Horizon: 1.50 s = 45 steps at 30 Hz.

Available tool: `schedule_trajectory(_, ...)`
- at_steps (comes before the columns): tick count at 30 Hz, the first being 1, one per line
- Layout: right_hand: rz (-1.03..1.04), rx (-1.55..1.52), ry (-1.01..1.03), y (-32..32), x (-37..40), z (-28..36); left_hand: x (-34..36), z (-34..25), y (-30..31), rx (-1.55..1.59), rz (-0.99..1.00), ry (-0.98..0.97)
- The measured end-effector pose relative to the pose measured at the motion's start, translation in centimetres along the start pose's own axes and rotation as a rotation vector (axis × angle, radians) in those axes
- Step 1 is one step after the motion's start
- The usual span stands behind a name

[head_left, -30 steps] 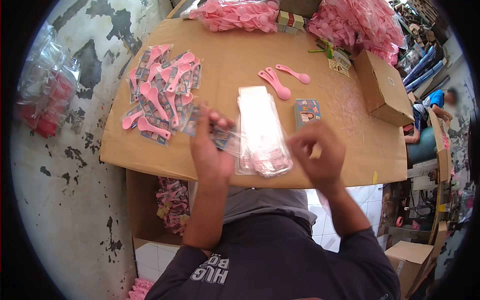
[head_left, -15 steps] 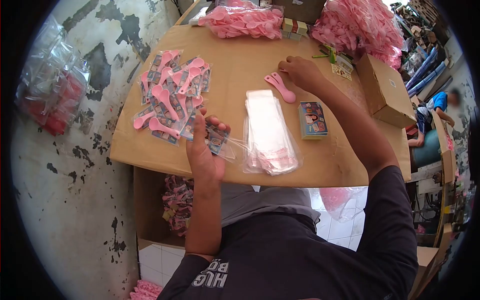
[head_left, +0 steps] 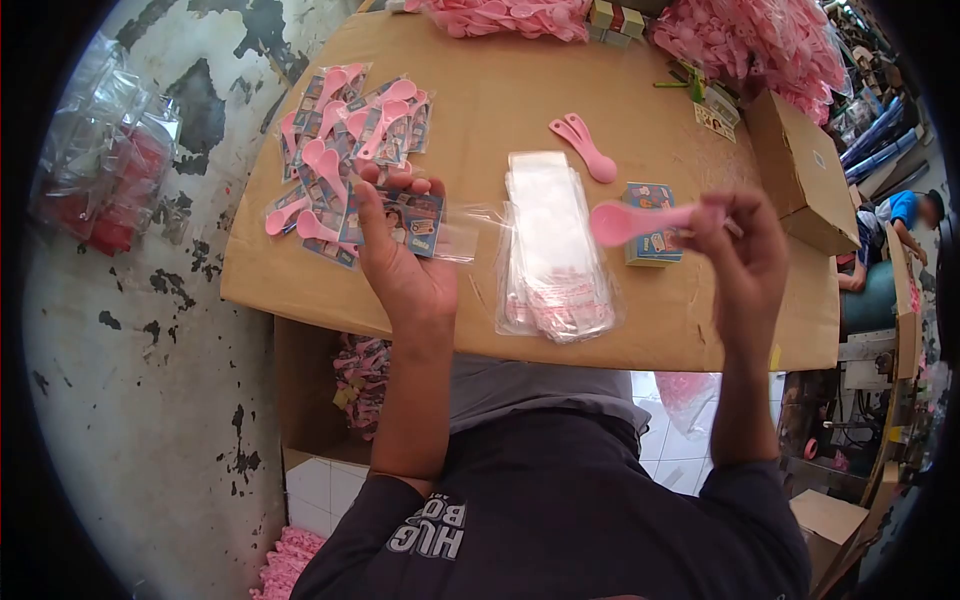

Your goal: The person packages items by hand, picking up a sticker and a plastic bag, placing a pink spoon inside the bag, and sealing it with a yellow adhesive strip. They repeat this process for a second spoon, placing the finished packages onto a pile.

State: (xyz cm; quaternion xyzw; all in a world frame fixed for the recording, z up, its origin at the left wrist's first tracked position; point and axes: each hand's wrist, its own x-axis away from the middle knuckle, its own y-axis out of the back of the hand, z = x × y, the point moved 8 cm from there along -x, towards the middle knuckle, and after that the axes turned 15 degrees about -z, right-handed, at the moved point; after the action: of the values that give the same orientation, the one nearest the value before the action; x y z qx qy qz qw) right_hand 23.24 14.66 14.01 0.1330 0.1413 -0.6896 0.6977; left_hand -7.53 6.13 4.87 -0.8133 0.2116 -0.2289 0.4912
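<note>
My left hand [head_left: 410, 255] is closed on a clear plastic bag [head_left: 457, 243] with a printed card [head_left: 408, 218] in it, thumb over the card. Its open end points right. My right hand [head_left: 738, 260] pinches a pink spoon [head_left: 625, 222] by the handle, bowl toward the left, above a stack of printed cards [head_left: 650, 193]. Between my hands lies a pile of clear bags [head_left: 550, 230]. Behind that pile rest more pink spoons [head_left: 588, 150], overlapping. At the left, packed bags [head_left: 365, 130] with cards and pink spoons are heaped.
Bags of pink spoons [head_left: 740, 50] stand at the back of the brown table [head_left: 470, 110]. A cardboard box [head_left: 800, 170] sits on the right edge, near green items [head_left: 690, 80]. Plastic bags [head_left: 105, 150] hang on the left wall. Another person [head_left: 895, 225] sits far right.
My right hand has come back from the loose spoons toward me, now carrying a pink spoon. My left hand has turned the bagged card so its printed face shows more.
</note>
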Motion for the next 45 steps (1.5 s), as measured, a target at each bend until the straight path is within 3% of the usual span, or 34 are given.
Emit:
schedule_trajectory(2,-0.047,-0.084,-0.12,0.2,2.7,-2.3,0.5,0.0,-1.4,0.095,0.142,0.008)
schedule_trajectory(5,-0.07,-0.207,-0.283,-1.1,5.1,-5.0,1.1,0.3,-2.0,0.074,0.166,0.021)
schedule_trajectory(9,-0.045,-0.231,-0.317,-4.2,6.4,-5.6,2.6,1.6,-2.4,0.061,0.175,0.057)
schedule_trajectory(13,0.134,-0.342,-0.41,-6.9,6.9,-5.6,4.5,3.6,-2.7,-0.028,0.16,0.098)
schedule_trajectory(17,0.257,-0.397,-0.493,-8.0,7.5,-5.2,5.4,5.7,-2.1,-0.001,0.127,0.294)
schedule_trajectory(23,0.132,-0.145,-0.21,-6.1,6.6,-7.3,7.9,9.2,-1.8,-0.024,0.15,0.606)
schedule_trajectory(29,-0.007,-0.082,0.053,-5.0,5.5,-3.8,7.4,9.5,-1.5,-0.088,0.198,0.688)
schedule_trajectory(31,0.246,0.159,0.608,-5.3,6.3,-0.6,7.1,9.3,-1.9,-0.051,0.232,0.721)
schedule_trajectory(33,0.311,0.039,0.575,-4.8,6.1,-0.7,6.8,8.6,-2.2,-0.172,0.18,0.694)
schedule_trajectory(35,0.283,-0.28,0.312,-3.6,4.8,-2.0,6.6,8.3,-2.6,-0.134,0.215,0.731)
schedule_trajectory(37,0.225,-0.243,0.194,-3.5,3.9,-2.0,7.5,8.3,-3.6,-0.052,0.267,0.871)
schedule_trajectory(40,0.187,0.359,0.618,-5.3,3.5,-0.4,8.3,8.1,-4.6,-0.08,0.299,0.885)
schedule_trajectory(43,0.212,0.445,0.794,-7.2,4.8,0.1,8.6,8.3,-4.1,-0.164,0.317,0.896)
schedule_trajectory(45,0.236,0.435,0.793,-7.7,4.8,0.1,9.0,8.7,-3.6,-0.25,0.359,0.887)
